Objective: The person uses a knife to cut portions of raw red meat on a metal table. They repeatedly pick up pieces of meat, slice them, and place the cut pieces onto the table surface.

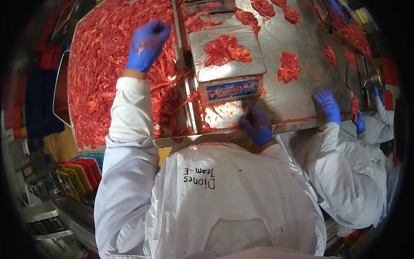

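Observation:
My left hand [147, 45], in a blue glove, is raised over a broad bed of sliced red meat [97, 86] on the left, fingers curled; whether they hold anything is hidden. My right hand [258, 126], also gloved, is at the front table edge just below a digital scale [230, 90], closed around a thin object too small to make out. A clump of meat [225, 51] lies on the scale's steel plate [202, 73].
Meat portions [288, 67] dot the steel table [293, 99]; a metal rail [189, 99] borders the bed. A second scale [209, 6] stands behind. Co-workers' gloved hands [327, 105] are along the right. Stacked colored crates [79, 177] sit lower left.

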`<state>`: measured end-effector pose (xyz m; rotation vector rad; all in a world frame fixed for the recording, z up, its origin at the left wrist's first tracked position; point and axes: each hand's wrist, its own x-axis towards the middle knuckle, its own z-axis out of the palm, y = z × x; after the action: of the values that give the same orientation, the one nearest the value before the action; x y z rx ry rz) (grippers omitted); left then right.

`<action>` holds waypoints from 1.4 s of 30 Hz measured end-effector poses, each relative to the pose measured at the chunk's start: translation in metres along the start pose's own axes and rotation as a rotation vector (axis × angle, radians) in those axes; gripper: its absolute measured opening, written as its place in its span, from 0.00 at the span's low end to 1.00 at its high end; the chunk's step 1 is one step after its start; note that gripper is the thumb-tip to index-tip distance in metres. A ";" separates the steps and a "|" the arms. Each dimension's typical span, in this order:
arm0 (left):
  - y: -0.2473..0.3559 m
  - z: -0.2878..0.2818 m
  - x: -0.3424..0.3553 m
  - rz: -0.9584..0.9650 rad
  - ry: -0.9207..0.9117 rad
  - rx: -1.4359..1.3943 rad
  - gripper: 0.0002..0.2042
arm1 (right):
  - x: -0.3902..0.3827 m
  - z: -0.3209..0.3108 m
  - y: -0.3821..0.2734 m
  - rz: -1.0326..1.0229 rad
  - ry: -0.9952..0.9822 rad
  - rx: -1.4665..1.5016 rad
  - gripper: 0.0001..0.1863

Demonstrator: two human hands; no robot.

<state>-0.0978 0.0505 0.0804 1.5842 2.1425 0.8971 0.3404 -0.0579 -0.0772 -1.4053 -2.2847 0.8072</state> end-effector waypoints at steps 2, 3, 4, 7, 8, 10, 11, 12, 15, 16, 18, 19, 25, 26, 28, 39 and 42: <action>-0.068 0.021 -0.029 0.047 -0.272 0.242 0.10 | 0.001 0.005 0.006 0.056 0.100 0.149 0.27; -0.070 0.028 -0.048 -0.006 -0.318 0.291 0.11 | 0.002 0.008 0.009 0.094 0.158 0.224 0.25; -0.070 0.031 -0.067 -0.067 -0.358 0.333 0.12 | 0.011 0.003 0.010 0.121 0.208 0.345 0.23; -0.064 0.045 -0.076 -0.019 -0.194 0.201 0.13 | 0.056 -0.028 0.004 0.141 0.300 0.680 0.18; -0.038 0.048 -0.073 -0.048 -0.142 0.103 0.12 | 0.075 -0.043 -0.010 0.105 0.292 0.781 0.16; -0.007 0.064 -0.069 0.318 0.041 -0.041 0.10 | 0.112 -0.068 -0.048 -0.048 0.160 0.844 0.13; 0.016 0.073 -0.070 0.270 0.010 -0.048 0.08 | 0.129 -0.079 -0.070 -0.161 0.041 0.795 0.12; 0.025 0.089 -0.069 0.331 -0.058 0.000 0.09 | 0.141 -0.079 -0.079 -0.139 -0.091 0.801 0.11; 0.018 0.100 -0.066 0.428 -0.171 0.013 0.09 | 0.167 -0.069 -0.092 0.204 -0.526 0.906 0.13; 0.015 0.097 -0.065 0.452 -0.193 -0.011 0.09 | 0.164 -0.058 -0.079 0.187 -0.448 0.925 0.14; -0.017 0.077 -0.081 0.218 -0.091 0.038 0.11 | 0.147 -0.055 -0.063 0.186 -0.418 0.988 0.13; -0.043 0.072 -0.089 0.155 -0.026 0.102 0.12 | 0.138 -0.054 -0.054 0.180 -0.405 1.018 0.14; -0.085 0.094 -0.204 0.024 -0.449 0.156 0.12 | 0.082 0.011 -0.064 0.067 -0.977 0.819 0.14; -0.095 0.106 -0.211 0.076 -0.432 0.222 0.11 | 0.079 0.042 -0.058 0.163 -0.962 0.917 0.13; -0.086 0.101 -0.205 -0.024 -0.415 0.119 0.11 | 0.078 0.063 -0.061 0.250 -0.904 1.053 0.12; 0.002 0.077 -0.126 0.145 -0.312 -0.061 0.11 | 0.089 -0.003 -0.067 0.124 -0.465 0.846 0.14; 0.006 0.071 -0.124 0.087 -0.329 0.005 0.11 | 0.080 -0.011 -0.049 0.061 -0.549 0.893 0.15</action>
<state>-0.0105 -0.0440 0.0180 1.7039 1.8609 0.6048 0.2760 -0.0006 -0.0388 -0.8807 -1.7486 2.0895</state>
